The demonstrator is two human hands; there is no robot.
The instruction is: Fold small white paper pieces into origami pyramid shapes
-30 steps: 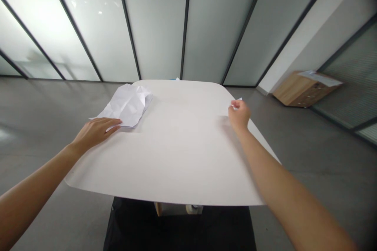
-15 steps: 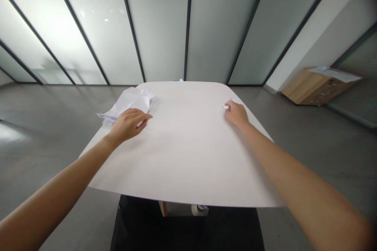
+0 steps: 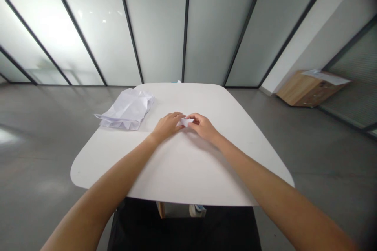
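Observation:
A small folded piece of white paper [image 3: 185, 122] is held between my two hands above the middle of the white table [image 3: 188, 164]. My left hand [image 3: 168, 126] pinches its left end, and my right hand [image 3: 203, 126] grips its right end between thumb and fingers. Part of the paper is hidden behind the fingertips. To the left of my left hand lies a stack of creased white paper sheets [image 3: 126, 108], apart from both hands.
Frosted glass panels [image 3: 156, 27] with dark frames stand behind the table. A wooden cabinet [image 3: 312, 88] with papers on top sits on the grey floor at the right. A small blue and white thing [image 3: 178, 81] shows at the table's far edge.
My right hand has brought the folded paper from the table's right side to the middle. My left hand has moved right, away from the stack, and now holds the paper too.

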